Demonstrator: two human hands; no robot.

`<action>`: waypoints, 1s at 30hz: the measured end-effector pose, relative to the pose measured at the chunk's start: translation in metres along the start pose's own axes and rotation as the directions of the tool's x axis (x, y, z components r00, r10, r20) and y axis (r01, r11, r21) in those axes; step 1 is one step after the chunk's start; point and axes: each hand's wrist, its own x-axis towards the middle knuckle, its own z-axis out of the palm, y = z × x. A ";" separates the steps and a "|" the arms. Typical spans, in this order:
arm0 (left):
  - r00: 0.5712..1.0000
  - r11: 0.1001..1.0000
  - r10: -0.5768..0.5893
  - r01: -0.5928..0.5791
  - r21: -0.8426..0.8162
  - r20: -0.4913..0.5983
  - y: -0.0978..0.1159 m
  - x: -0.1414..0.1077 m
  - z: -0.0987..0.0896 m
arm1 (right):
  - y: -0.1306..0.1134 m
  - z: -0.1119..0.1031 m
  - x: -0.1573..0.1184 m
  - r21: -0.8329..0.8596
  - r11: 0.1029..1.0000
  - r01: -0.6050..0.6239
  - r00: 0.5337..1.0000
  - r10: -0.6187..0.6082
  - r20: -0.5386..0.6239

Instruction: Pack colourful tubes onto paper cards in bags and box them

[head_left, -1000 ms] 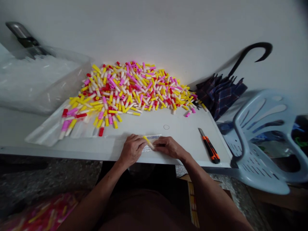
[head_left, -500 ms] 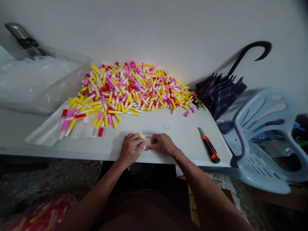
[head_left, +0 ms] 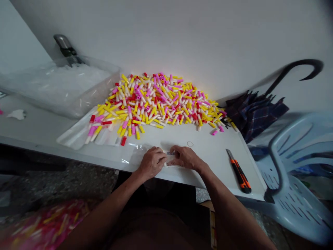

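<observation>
hands (head_left: 153, 162) at printed slip (head_left: 171, 153) — cutter (head_left: 238, 172) well apart

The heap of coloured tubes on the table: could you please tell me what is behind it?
Behind the heap, the pale wall can be seen. The heap hides the part of the table under its middle, so I cannot tell whether something lies there.

A white worktop (head_left: 212, 151) carries a broad heap of short plastic tubes (head_left: 166, 104) — white-bodied with yellow, pink and red ends — some spilling over a flattened clear bag (head_left: 69, 137). A bulging clear sack (head_left: 70, 86) sits far left; an orange-and-black utility knife (head_left: 239, 172), blade out, lies right — near a thin ring outline (head_left: 190, 143).
</observation>
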 end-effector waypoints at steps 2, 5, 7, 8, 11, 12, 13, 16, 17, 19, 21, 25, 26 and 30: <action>0.998 0.999 0.018 -0.017 0.035 -0.053 0.000 -0.004 0.002 | 0.005 0.005 0.000 0.023 0.997 0.080 0.995 -0.078 -0.067; 0.994 0.995 0.051 -0.042 0.094 -0.097 -0.001 -0.009 0.005 | 0.016 0.017 0.004 0.003 0.973 0.232 0.939 -0.223 -0.260; 0.992 0.992 0.060 -0.047 0.114 -0.113 -0.002 -0.010 0.007 | 0.023 0.025 0.009 -0.041 0.966 0.256 0.891 -0.252 -0.377; 0.991 0.991 0.064 -0.050 0.121 -0.116 -0.002 -0.010 0.007 | 0.026 0.029 0.012 -0.068 0.967 0.245 0.877 -0.251 -0.410; 0.991 0.990 0.076 -0.061 0.127 -0.114 -0.002 -0.009 0.007 | 0.028 0.038 0.023 -0.121 0.967 0.224 0.881 -0.254 -0.400; 0.990 0.990 0.076 -0.062 0.125 -0.117 -0.002 -0.008 0.006 | 0.027 0.040 0.026 -0.128 0.967 0.222 0.884 -0.255 -0.392; 0.990 0.991 0.076 -0.061 0.120 -0.123 -0.001 -0.008 0.006 | 0.025 0.042 0.029 -0.131 0.968 0.216 0.887 -0.250 -0.388; 0.987 0.991 0.067 -0.049 0.121 -0.145 0.000 -0.008 0.005 | 0.017 0.046 0.033 -0.139 0.976 0.168 0.894 -0.211 -0.395; 0.987 0.991 0.062 -0.043 0.130 -0.148 0.000 -0.008 0.005 | 0.015 0.047 0.032 -0.144 0.977 0.154 0.895 -0.200 -0.399; 0.988 0.988 0.056 -0.034 0.152 -0.144 0.000 -0.008 0.005 | 0.013 0.047 0.030 -0.150 0.977 0.154 0.894 -0.202 -0.399; 0.987 0.987 0.053 -0.029 0.158 -0.150 -0.001 -0.008 0.004 | 0.014 0.045 0.024 -0.141 0.972 0.190 0.893 -0.231 -0.386; 0.984 0.991 0.040 -0.016 0.134 -0.173 -0.002 -0.007 0.001 | 0.020 0.039 0.016 -0.105 0.966 0.234 0.898 -0.257 -0.358; 0.986 0.991 0.035 -0.013 0.133 -0.164 -0.001 -0.007 0.000 | 0.021 0.039 0.016 -0.108 0.968 0.226 0.901 -0.250 -0.354; 0.995 0.986 0.024 -0.008 0.165 -0.097 0.003 -0.006 -0.005 | 0.019 0.044 0.019 -0.182 0.973 0.145 0.917 -0.201 -0.344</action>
